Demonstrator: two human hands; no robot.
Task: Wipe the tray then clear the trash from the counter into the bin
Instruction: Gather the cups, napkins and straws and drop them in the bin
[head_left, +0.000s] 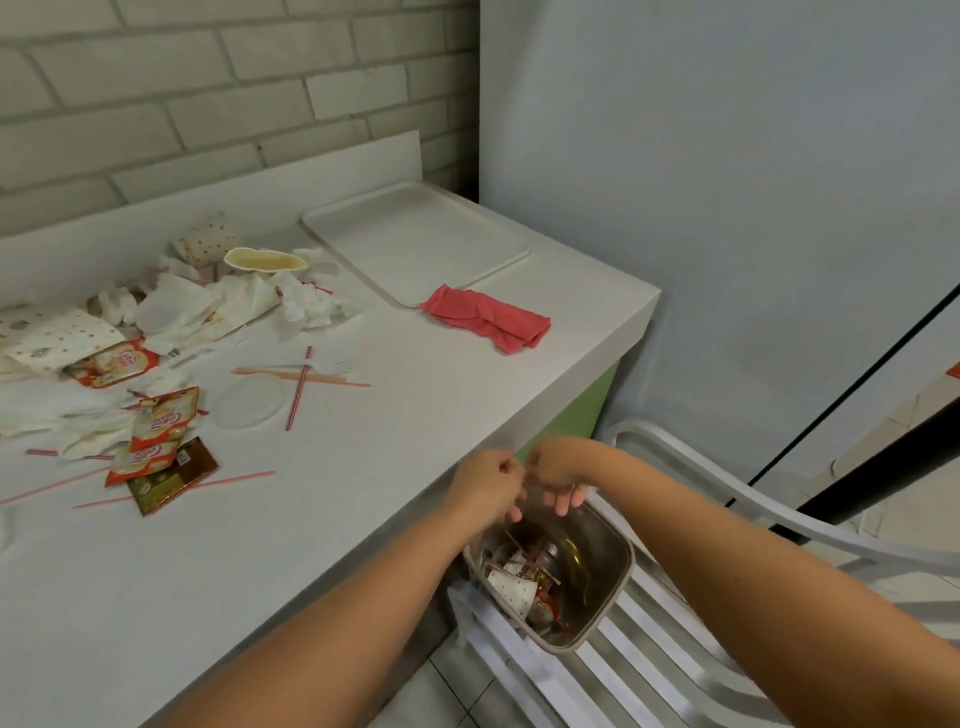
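Above the part-filled bin (608, 566), left hand (488, 483) and right hand (558, 470) meet, grip curled, contents untellable; tray (415, 239) bare on the tabletop (415, 415), seemingly wiped, red cloth (485, 314) at its edge; most trash (171, 312) lies uncleared.

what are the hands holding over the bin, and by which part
Cannot tell: left hand and right hand curl together above the bin; anything pinched between them is hidden.
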